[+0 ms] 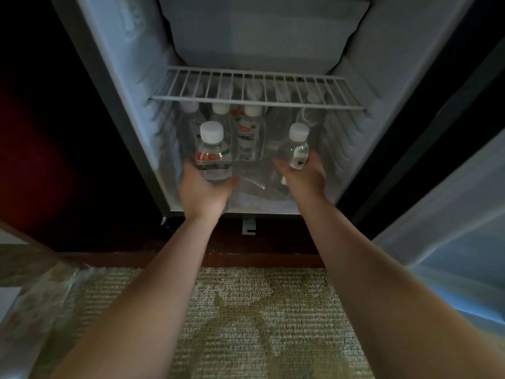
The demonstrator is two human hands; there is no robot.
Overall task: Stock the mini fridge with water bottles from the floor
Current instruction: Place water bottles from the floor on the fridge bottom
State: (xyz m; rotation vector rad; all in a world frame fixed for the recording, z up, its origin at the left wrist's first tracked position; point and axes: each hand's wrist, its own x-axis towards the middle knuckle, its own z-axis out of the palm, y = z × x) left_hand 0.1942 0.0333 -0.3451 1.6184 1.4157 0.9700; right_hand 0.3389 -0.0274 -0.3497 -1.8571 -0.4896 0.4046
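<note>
With left hand (203,191) gripping left bottle (213,157) and right hand (303,177) gripping right bottle (296,149), both just below the shelf (257,101), set each upright before the rear bottles (250,132), caps clear of it.

The person is showing only two arms and two hands, and both arms are appearing bare along all of their visible length. The left forearm (153,296) is looking broad and softly blurred near the bottom edge and is narrowing steadily toward the wrist. The right forearm (382,283) is tapering in the same way. The left hand (203,191) and the right hand (303,176) are likewise showing bare, with their fingers partly hidden. Dim light is leaving finer surface detail too faint to tell.
</note>
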